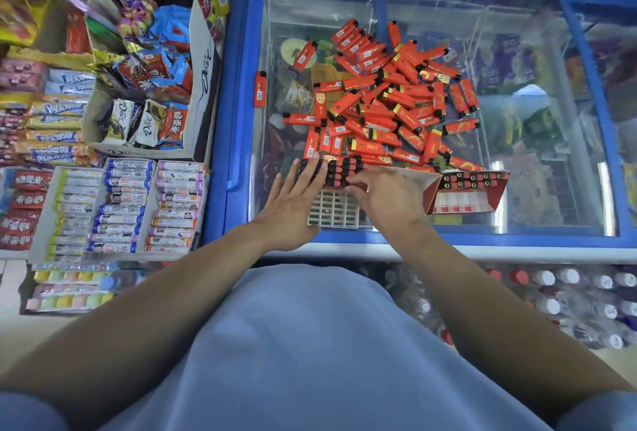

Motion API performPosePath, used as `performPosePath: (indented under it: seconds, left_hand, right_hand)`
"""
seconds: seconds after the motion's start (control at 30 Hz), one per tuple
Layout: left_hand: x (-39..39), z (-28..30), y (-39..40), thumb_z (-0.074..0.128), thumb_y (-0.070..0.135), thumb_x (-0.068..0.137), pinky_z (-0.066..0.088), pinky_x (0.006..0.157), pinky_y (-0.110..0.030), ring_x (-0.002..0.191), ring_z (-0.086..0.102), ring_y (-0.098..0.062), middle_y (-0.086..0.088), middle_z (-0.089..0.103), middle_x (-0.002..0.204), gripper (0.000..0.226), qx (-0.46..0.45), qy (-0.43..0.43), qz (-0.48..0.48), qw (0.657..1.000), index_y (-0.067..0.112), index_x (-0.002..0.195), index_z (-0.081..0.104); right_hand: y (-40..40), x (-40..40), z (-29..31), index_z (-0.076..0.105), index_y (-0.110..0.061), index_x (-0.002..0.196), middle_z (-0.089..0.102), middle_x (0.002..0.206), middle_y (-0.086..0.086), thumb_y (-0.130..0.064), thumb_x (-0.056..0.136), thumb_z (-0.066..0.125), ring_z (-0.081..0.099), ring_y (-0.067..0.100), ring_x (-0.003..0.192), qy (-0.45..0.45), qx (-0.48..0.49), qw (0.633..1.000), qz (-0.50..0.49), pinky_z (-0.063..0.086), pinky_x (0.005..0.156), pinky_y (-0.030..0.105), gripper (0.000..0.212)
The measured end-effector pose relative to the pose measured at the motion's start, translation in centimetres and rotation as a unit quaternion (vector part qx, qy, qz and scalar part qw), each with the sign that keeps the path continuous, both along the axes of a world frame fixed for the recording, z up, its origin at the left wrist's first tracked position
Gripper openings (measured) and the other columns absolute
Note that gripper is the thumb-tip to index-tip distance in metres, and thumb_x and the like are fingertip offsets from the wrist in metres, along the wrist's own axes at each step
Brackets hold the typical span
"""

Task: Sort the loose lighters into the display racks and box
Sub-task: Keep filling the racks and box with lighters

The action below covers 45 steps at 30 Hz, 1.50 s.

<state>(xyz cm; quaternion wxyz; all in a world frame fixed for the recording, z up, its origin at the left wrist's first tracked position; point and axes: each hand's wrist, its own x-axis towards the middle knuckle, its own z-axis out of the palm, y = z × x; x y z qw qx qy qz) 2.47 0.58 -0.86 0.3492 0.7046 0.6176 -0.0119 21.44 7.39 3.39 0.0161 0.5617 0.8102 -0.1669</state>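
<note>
A heap of loose red lighters (pixel 386 99) lies on the glass lid of a blue chest freezer (pixel 238 92). Near the front edge stands a white grid display rack (pixel 332 211) whose far rows hold upright lighters (pixel 336 172) with black tops. My left hand (pixel 293 199) lies flat with straight fingers on the rack's left side, touching those tops. My right hand (pixel 386 192) rests on the rack's right side, fingers bent down onto the lighter tops; whether it pinches one is hidden. To the right sits a red box (pixel 465 194) with several lighters standing in it.
One stray lighter (pixel 260 89) lies on the freezer's left frame. Left of the freezer are candy display boxes (pixel 120 203) and a Dove carton (pixel 203 86) of sweets. Bottled drinks (pixel 568 299) are stacked below the freezer front on the right.
</note>
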Motion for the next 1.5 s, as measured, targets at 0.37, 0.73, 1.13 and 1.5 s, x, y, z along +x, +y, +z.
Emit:
performPosePath:
  seconds: [0.37, 0.73, 1.13, 1.5]
  left_hand:
    - [0.5, 0.9, 0.2, 0.059, 0.045, 0.099, -0.014, 0.125, -0.053, 0.15, -0.036, -0.022, 0.009, -0.033, 0.165, 0.101, 0.016, -0.018, 0.032, 0.999, 0.026, 0.161, -0.018]
    - [6.4, 3.5, 14.1, 0.068, 0.017, 0.092, 0.019, 0.127, -0.04, 0.154, 0.019, -0.026, -0.009, 0.027, 0.165, 0.078, 0.108, -0.049, 0.017, 0.993, 0.01, 0.159, 0.027]
    - [11.4, -0.9, 20.7, 0.073, 0.062, 0.077, 0.017, 0.122, -0.057, 0.142, 0.03, -0.036, -0.017, 0.036, 0.148, 0.101, 0.085, 0.244, -0.091, 0.962, 0.007, 0.149, 0.03]
    - [10.4, -1.1, 22.8, 0.079, 0.039, 0.081, 0.044, 0.103, -0.047, 0.132, 0.046, -0.033, -0.014, 0.05, 0.14, 0.076, 0.035, 0.212, -0.005, 0.977, 0.006, 0.14, 0.045]
  right_hand:
    - [7.5, 1.3, 0.7, 0.069, -0.026, 0.121, 0.068, 0.113, -0.004, -0.021, 0.095, 0.07, 0.065, 0.014, 0.096, 0.145, -0.039, 0.985, -0.087, 0.058, 0.087, 0.04, 0.026]
    - [12.2, 4.6, -1.0, 0.061, -0.031, 0.13, 0.065, 0.13, 0.0, -0.013, 0.088, 0.07, 0.062, 0.026, 0.118, 0.042, -0.034, 0.988, -0.141, 0.049, 0.094, 0.04, 0.046]
    - [18.0, 6.0, -3.9, 0.013, -0.024, 0.163, 0.022, 0.166, 0.005, -0.009, 0.087, 0.062, 0.026, 0.038, 0.147, 0.001, -0.087, 0.996, 0.019, 0.031, 0.118, 0.054, 0.092]
    - [20.5, 5.0, -5.2, 0.043, -0.016, 0.146, 0.046, 0.142, 0.01, -0.004, 0.085, 0.062, 0.04, 0.033, 0.133, 0.017, -0.087, 0.996, 0.018, 0.042, 0.108, 0.05, 0.065]
